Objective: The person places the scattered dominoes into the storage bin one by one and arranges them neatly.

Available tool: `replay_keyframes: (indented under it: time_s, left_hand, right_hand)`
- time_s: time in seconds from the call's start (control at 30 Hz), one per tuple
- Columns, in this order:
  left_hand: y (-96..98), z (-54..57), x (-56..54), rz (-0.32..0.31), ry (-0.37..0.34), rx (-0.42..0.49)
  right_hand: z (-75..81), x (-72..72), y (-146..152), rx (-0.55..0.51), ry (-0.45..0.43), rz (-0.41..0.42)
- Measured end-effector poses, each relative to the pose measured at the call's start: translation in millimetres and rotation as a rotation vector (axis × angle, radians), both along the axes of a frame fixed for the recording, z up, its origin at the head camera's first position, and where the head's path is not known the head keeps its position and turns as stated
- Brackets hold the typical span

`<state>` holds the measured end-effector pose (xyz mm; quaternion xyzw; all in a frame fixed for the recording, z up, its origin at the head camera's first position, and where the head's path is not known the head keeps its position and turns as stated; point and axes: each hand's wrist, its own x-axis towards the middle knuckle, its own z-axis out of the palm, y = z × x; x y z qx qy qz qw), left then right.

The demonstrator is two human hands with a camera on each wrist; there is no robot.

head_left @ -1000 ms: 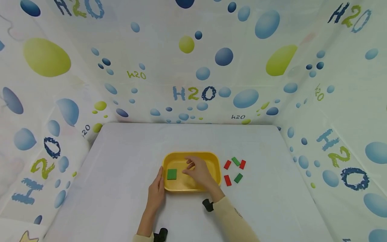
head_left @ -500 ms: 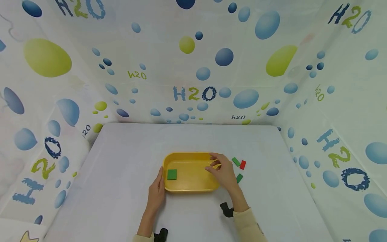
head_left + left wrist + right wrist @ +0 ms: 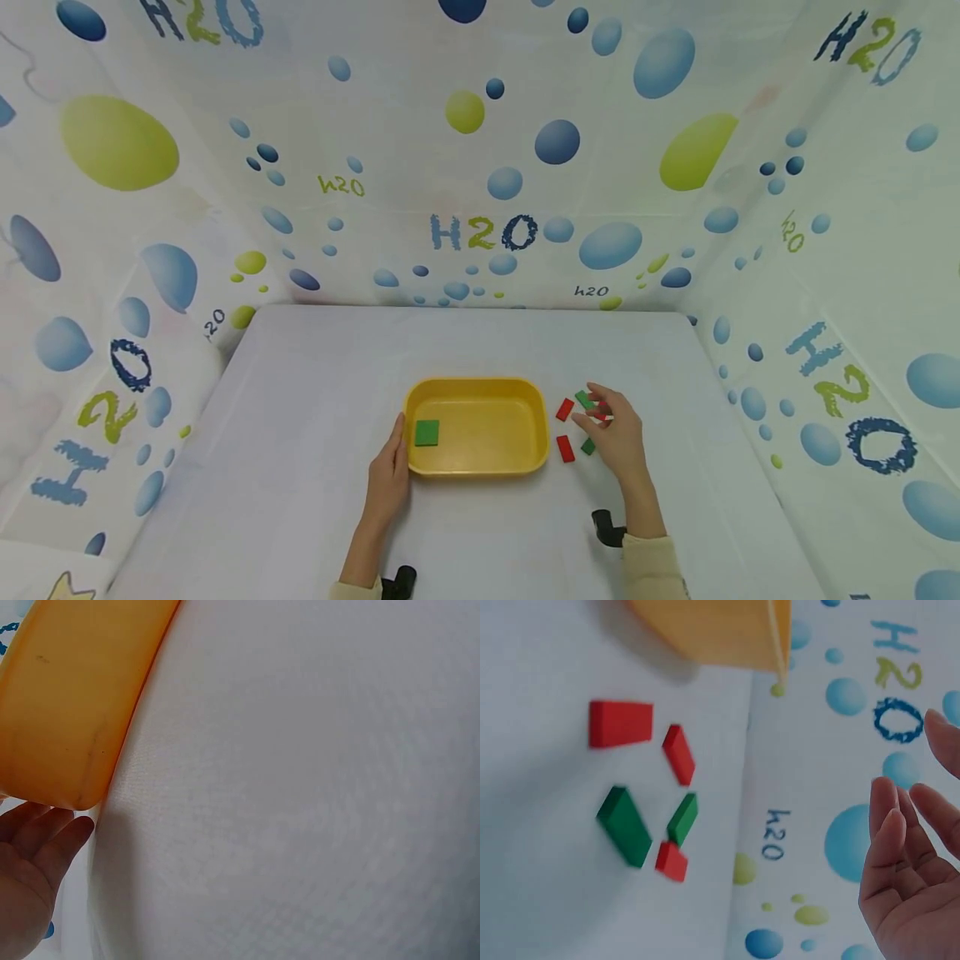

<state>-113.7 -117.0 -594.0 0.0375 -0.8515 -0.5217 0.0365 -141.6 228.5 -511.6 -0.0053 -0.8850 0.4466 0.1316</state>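
Note:
A yellow tray (image 3: pixel 487 429) sits on the white table, with a flat green square (image 3: pixel 427 433) inside near its left end. My left hand (image 3: pixel 388 475) rests along the tray's left wall; the left wrist view shows its straight fingers against the end of the tray (image 3: pixel 67 712). Right of the tray lie several small rectangular blocks, among them a red block (image 3: pixel 566 448), another red block (image 3: pixel 565 409) and a green block (image 3: pixel 588 447). Over these hovers my right hand (image 3: pixel 621 437), fingers loosely bent and holding nothing. It partly covers a farther red block, fully visible in the right wrist view (image 3: pixel 672 862).
The white table (image 3: pixel 322 375) extends around the tray. A white curtain (image 3: pixel 480 183) with blue and green bubbles and H2O lettering stands behind the table and on both sides. Each wrist wears a black camera mount (image 3: pixel 608 528).
My right hand has moved right, from above the tray to above the loose blocks, carrying nothing. My left hand, the tray and the green square have stayed in place.

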Motion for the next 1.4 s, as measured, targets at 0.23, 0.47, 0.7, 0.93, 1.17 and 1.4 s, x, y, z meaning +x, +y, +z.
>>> replay_keyframes:
  time_s: [0.23,0.47,0.7,0.93,1.17,1.4]
  left_hand:
    - [0.4,0.3,0.0,0.001,-0.007,-0.004]
    - [0.4,-1.0,-0.5,0.002,-0.009,-0.004]
    - [0.2,-1.6,-0.6,0.002,-0.005,-0.006]
    - [0.8,0.1,0.3,0.0,-0.009,-0.008]
    - [1.5,1.7,0.4,0.002,-0.017,-0.005]
    - [1.7,2.9,1.1,0.002,-0.013,-0.004]
  right_hand:
    - [-12.4,4.7,22.1,0.026,-0.094,-0.059]
    - [-22.0,9.4,35.6,0.051,-0.193,-0.073]
    - [-34.6,7.2,45.3,0.054,-0.302,-0.08]
    - [-48.1,5.7,50.4,0.051,-0.383,-0.061]
    - [-58.0,6.2,47.5,0.066,-0.406,-0.067]
    - [-67.7,5.2,44.9,0.085,-0.445,-0.082]
